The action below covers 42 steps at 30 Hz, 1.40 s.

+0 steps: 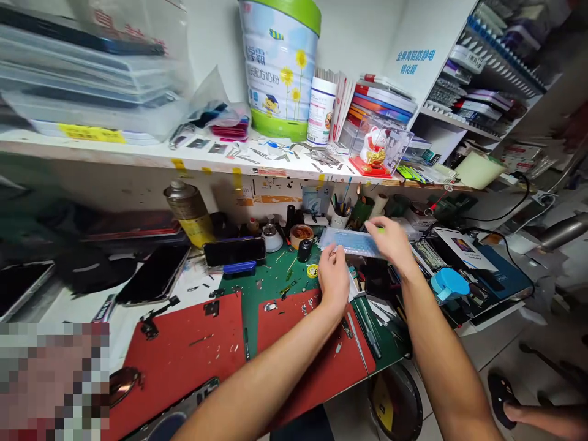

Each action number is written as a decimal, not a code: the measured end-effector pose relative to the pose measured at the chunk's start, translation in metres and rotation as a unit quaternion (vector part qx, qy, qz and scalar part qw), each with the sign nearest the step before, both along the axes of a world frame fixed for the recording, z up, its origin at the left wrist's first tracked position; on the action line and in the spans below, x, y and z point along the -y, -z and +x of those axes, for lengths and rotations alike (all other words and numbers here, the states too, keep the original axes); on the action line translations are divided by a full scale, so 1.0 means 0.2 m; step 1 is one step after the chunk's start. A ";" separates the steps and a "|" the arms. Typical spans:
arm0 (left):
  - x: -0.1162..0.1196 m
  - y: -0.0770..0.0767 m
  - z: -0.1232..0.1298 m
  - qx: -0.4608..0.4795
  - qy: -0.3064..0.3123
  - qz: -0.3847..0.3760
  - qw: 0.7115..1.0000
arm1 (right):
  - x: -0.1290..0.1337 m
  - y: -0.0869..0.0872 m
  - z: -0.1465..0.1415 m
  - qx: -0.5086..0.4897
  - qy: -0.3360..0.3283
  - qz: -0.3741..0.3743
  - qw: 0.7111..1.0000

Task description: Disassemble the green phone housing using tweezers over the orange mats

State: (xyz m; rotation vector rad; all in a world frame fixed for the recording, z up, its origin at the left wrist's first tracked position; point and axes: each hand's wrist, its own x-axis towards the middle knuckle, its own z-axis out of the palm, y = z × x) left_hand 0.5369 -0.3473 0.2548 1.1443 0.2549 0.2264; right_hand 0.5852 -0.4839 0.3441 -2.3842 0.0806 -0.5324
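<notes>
Both my hands hold a flat, clear bluish plastic packet (350,242) above the back of the green cutting mat (271,277). My left hand (334,278) pinches its near left edge with the fingers closed. My right hand (390,242) lies over the packet's right end and grips it. Red mats (184,352) with small screws and metal parts lie below my forearms. A black phone (234,251) stands propped on a blue holder left of the packet.
A shelf (138,153) above the bench carries a large milk powder tin (279,61), a lucky cat figure (374,147) and small parts. A spray can (189,211), tool cups and phones (156,275) crowd the bench. Another person's sandalled foot (505,395) is at lower right.
</notes>
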 end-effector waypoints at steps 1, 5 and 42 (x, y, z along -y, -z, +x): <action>-0.04 -0.02 -0.08 0.002 0.007 -0.006 1.000 | 0.03 0.01 -0.13 0.008 0.004 0.022 1.000; -0.23 -0.09 -0.43 0.013 0.047 -0.020 0.999 | 0.05 0.12 -0.66 0.004 -0.008 0.141 0.990; -1.00 0.27 -1.52 -0.194 0.623 -0.236 0.720 | -0.30 0.34 -1.51 -0.138 -0.348 0.089 0.923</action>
